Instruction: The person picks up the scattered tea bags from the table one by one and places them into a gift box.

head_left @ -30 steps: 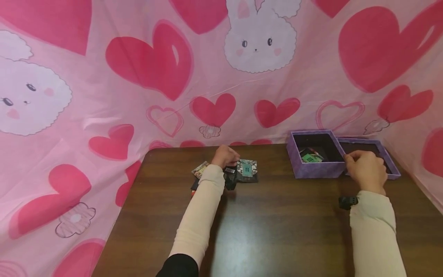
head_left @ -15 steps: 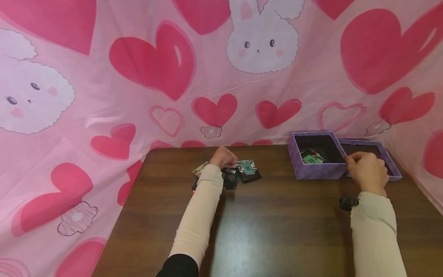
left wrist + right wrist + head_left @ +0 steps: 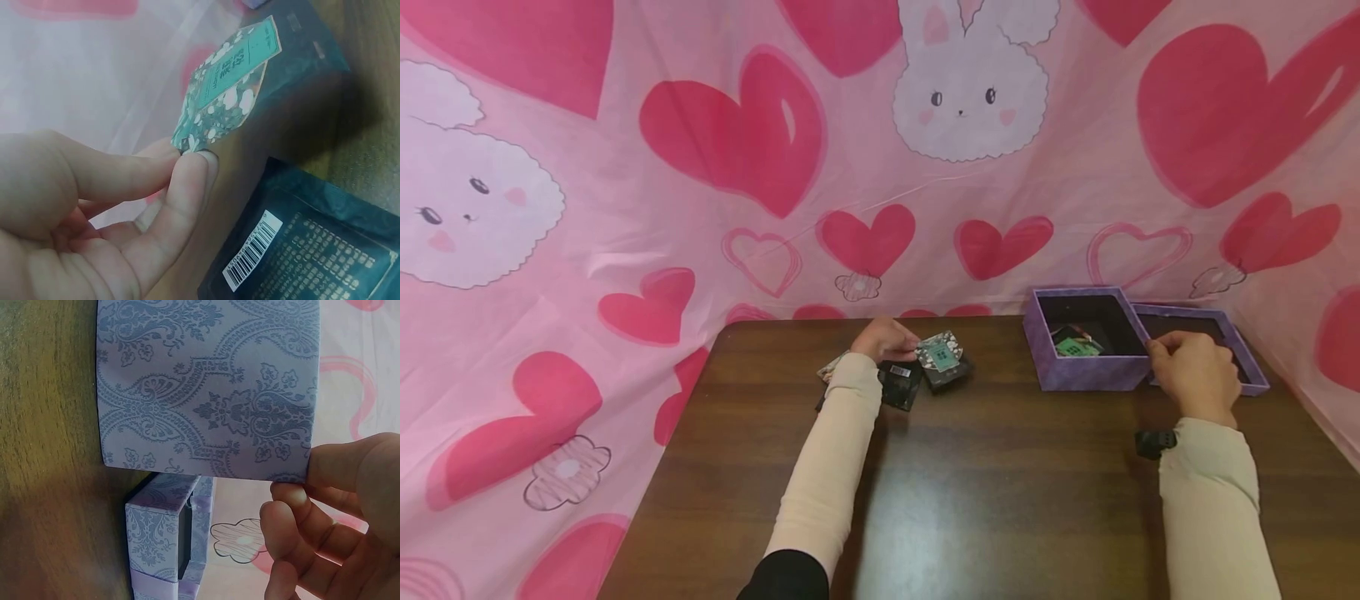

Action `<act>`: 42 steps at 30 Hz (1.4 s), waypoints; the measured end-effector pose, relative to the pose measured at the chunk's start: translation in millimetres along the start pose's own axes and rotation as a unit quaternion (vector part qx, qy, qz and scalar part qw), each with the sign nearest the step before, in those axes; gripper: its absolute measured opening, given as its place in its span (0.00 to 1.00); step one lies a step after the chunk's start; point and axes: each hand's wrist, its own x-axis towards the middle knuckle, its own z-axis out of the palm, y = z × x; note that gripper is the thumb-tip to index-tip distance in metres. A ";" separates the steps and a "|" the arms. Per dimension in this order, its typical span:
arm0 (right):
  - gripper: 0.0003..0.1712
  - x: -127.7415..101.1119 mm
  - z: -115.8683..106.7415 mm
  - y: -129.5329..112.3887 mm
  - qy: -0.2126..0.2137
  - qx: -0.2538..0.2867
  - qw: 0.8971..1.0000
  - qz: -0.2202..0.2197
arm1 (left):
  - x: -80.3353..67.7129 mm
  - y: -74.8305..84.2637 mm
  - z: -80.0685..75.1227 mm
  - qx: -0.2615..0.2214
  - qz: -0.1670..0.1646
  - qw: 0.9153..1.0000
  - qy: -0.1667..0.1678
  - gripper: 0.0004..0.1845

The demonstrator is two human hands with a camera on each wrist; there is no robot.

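Observation:
My left hand (image 3: 904,343) pinches one corner of a green floral sachet (image 3: 941,353) between thumb and finger and holds it tilted up off the wooden table (image 3: 1000,483). The left wrist view shows the fingertips (image 3: 190,164) on the corner of the sachet (image 3: 228,87). A dark packet with a barcode (image 3: 901,382) (image 3: 300,253) lies flat under it. My right hand (image 3: 1157,348) grips the near right corner of an open purple patterned box (image 3: 1078,372). In the right wrist view, that hand (image 3: 294,487) holds the edge of the box wall (image 3: 206,387).
A green sachet (image 3: 1078,347) lies inside the box. The box's purple lid (image 3: 1246,373) (image 3: 164,547) sits right behind it. Another small packet (image 3: 830,367) lies left of my left wrist. A pink heart-and-bunny cloth (image 3: 775,167) walls in the table's back and sides.
My left hand has lifted the floral sachet from lying flat to tilted up and turned it slightly. The right hand has stayed on the box corner.

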 end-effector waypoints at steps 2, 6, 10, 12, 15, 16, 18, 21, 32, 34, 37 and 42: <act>0.25 -0.2 -0.4 0.1 -0.002 -0.001 1.000 0.001 | 0.2 1.1 0.5 -0.010 0.000 1.000 -0.001 0.08; 0.25 -0.4 -0.7 0.9 -0.001 -0.002 1.000 0.001 | -0.7 7.4 3.2 -0.037 0.009 0.999 -0.005 0.10; 0.25 -0.2 -0.9 2.1 0.001 -0.001 1.000 -0.001 | -5.0 18.5 8.1 -0.048 0.040 0.998 -0.012 0.10; 0.25 0.0 -1.1 2.6 0.002 -0.001 1.000 -0.002 | -7.5 24.0 10.4 -0.050 0.057 0.997 -0.013 0.10; 0.25 0.0 -1.2 2.8 0.003 -0.002 1.000 -0.006 | -9.6 29.6 13.6 -0.065 0.068 0.995 -0.013 0.09; 0.25 0.0 -1.2 2.6 0.003 -0.002 1.000 -0.007 | -9.9 30.9 14.6 -0.071 0.070 0.995 -0.013 0.08; 0.25 0.0 -1.3 2.3 0.004 -0.002 1.000 -0.009 | -9.7 33.1 16.6 -0.086 0.073 0.994 -0.012 0.08; 0.25 0.0 -1.8 1.6 0.005 -0.001 1.000 -0.009 | -9.2 37.0 20.7 -0.104 0.081 0.991 -0.011 0.08; 0.24 0.0 0.7 0.8 0.014 0.005 1.000 -0.016 | -12.2 53.5 37.8 -0.136 0.091 0.986 -0.001 0.10; 0.24 0.0 1.2 1.4 0.014 0.007 1.000 -0.016 | -12.3 54.5 39.2 -0.137 0.091 0.986 -0.003 0.09; 0.24 0.4 2.0 2.3 0.013 0.008 1.000 -0.015 | -12.8 54.7 41.1 -0.141 0.092 0.986 -0.004 0.08; 0.24 0.0 2.8 3.1 0.015 0.008 1.000 -0.017 | -13.6 54.8 44.7 -0.146 0.099 0.984 0.000 0.07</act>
